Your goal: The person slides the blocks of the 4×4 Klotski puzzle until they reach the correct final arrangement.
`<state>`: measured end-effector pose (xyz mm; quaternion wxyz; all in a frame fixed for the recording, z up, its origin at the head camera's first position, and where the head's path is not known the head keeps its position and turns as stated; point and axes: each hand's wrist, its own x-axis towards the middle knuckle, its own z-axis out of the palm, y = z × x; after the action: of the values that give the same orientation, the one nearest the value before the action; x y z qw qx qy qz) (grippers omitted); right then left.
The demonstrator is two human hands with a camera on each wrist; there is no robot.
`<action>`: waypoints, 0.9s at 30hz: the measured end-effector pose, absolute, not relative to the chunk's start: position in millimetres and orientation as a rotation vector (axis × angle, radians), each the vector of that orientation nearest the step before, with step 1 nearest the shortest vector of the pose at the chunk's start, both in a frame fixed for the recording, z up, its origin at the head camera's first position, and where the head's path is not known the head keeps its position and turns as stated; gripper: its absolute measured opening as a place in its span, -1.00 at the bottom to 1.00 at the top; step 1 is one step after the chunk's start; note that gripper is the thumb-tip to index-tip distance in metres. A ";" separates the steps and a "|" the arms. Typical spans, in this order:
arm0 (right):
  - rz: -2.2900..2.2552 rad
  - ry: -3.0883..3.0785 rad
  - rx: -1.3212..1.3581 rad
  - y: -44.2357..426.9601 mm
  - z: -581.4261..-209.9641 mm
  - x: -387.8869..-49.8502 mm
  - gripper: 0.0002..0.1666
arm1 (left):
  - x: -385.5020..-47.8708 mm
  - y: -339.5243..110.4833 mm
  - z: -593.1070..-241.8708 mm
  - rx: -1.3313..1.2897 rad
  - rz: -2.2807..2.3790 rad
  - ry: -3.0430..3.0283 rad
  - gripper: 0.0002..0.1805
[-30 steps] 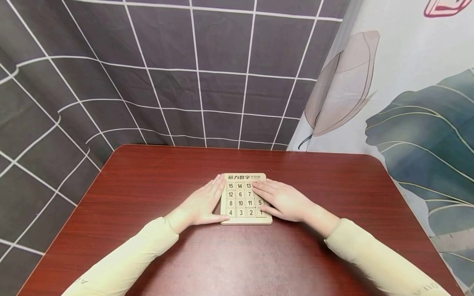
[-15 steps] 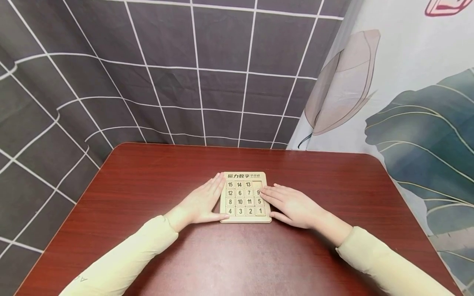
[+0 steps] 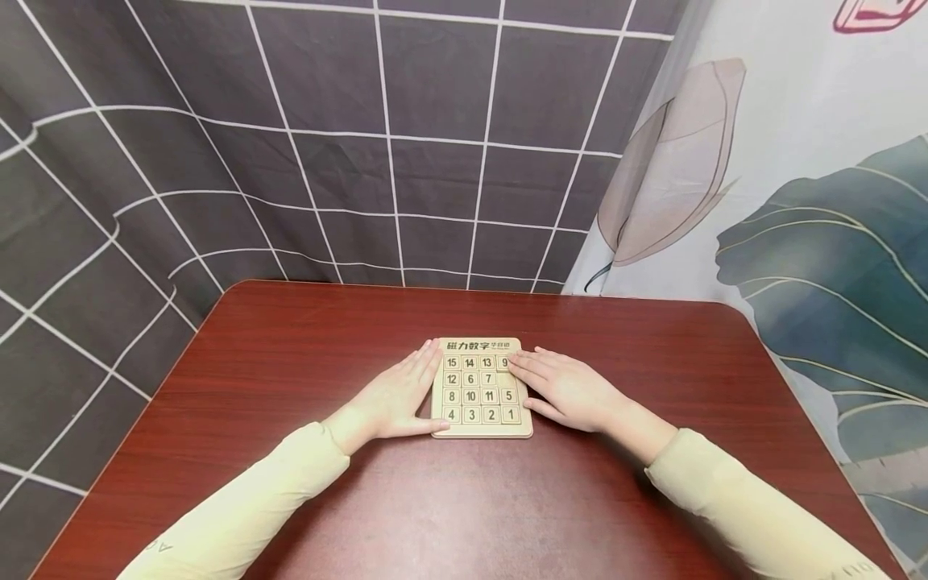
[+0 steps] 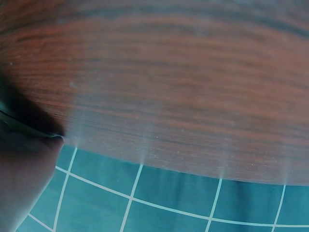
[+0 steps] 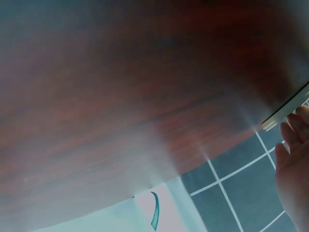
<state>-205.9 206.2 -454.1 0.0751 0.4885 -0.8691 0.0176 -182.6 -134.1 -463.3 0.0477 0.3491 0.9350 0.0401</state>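
Observation:
A pale wooden number sliding puzzle [image 3: 482, 431] lies flat on the table, with dark characters along its top. My left hand [image 3: 395, 399] rests along its left edge with straight fingers, the thumb across the lower left corner. From the right side, my right hand [image 3: 569, 388] touches the 9 tile [image 3: 504, 362] in the top right slot with its fingertips; its thumb lies at the board's right edge. Directly under that tile is a vacant slot [image 3: 505, 379]. In the right wrist view, the puzzle's edge shows beside the fingers [image 5: 291, 135]. The left wrist view catches only part of the left hand [image 4: 26, 183].
The reddish-brown wooden table [image 3: 464, 507] extends around the puzzle on every side. Behind it hangs a dark grey curtain [image 3: 435, 177] with white grid lines. A white curtain [image 3: 783, 105] with leaf prints hangs at the right.
The right hand drew back to the right, then moved up a little and inward. The 9 tile slid up from the second row into the top right slot. The left hand stays put.

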 end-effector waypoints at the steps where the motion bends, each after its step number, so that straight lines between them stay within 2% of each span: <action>1: 0.053 -2.612 1.462 205.9 -454.3 -206.8 -0.30 | -182.3 -133.9 -463.3 1.061 0.110 2.848 0.26; 27: 0.125 -2.438 1.597 211.8 -456.6 -177.6 -0.32 | -182.2 -132.8 -461.9 1.045 0.112 2.842 0.26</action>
<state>-177.6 211.8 -456.6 0.1120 0.5441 -0.8304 0.0426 -182.2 -132.8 -461.9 0.0558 0.3444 0.9364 0.0370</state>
